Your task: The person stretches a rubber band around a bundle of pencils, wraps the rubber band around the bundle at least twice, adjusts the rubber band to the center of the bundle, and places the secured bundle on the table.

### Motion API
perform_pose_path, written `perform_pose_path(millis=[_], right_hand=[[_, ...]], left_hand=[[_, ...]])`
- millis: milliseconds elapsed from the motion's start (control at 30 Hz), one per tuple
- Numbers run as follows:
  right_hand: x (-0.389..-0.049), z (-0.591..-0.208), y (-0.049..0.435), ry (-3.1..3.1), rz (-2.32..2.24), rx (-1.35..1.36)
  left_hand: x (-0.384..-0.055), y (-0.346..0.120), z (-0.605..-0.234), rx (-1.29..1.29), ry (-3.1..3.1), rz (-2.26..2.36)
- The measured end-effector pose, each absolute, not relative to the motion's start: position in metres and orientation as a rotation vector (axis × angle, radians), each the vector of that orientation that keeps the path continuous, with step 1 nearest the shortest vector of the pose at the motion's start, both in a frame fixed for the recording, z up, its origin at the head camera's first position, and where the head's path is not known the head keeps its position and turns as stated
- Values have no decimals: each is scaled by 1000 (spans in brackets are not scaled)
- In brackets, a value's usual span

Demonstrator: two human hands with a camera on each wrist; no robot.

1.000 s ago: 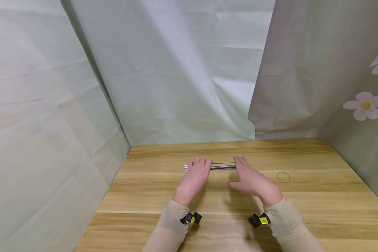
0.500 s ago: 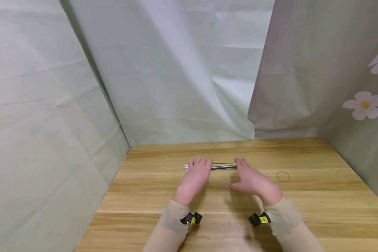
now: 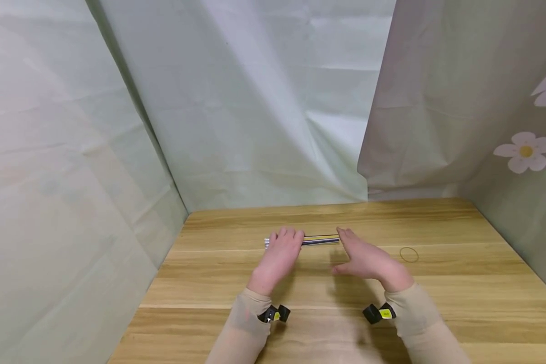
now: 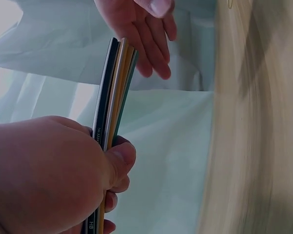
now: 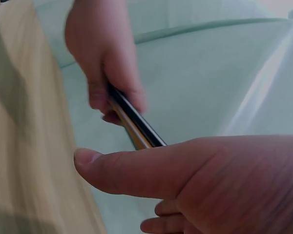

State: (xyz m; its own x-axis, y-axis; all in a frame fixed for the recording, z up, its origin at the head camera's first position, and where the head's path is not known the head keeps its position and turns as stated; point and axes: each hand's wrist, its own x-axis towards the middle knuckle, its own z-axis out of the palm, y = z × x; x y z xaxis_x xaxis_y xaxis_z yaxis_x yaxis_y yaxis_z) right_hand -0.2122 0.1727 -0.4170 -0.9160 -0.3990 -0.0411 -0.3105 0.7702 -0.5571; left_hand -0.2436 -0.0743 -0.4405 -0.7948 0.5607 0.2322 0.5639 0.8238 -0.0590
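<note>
Wood-grain table (image 3: 209, 283), pale curtain (image 3: 255, 126) behind. Pencil bundle (image 3: 320, 240): held above table, long axis left to right between hands. Left hand (image 3: 279, 256): fingers curled round bundle, nearer. Right hand (image 3: 366, 259): fingers extended, just beside free end, contact unclear. Thin loop (image 3: 409, 262): farther right.

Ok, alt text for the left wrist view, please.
A left hand grips a bundle of slim dark, yellow and green pencils, one marked HB, while a right hand with outstretched fingers is near their upper ends. Pale green sheeting hangs behind; a light wood-grain tabletop fills the right side.
</note>
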Motion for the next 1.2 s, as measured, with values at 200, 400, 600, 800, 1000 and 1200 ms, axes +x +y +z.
perform_pose_path(millis=[200,400,600,800,1000,1200], right_hand=[[-213,-421,208,2866,-830,-631],[-222,-435,260,2913,-775,-688],[-227,-458,305,2998,-740,-693],[-226,-475,342,3117,-692,-670],[-227,-482,365,3177,-586,-663],[-225,-486,370,3171,-518,-721]], left_hand=[[-245,-76,-443,-897,-2773,-39],[-246,-76,-442,-894,-2774,-49],[-246,-77,-440,-893,-2798,-53],[-246,-78,-441,-902,-2789,-58],[-247,-79,-442,-906,-2787,-97],[-248,-79,-442,-908,-2788,-100]])
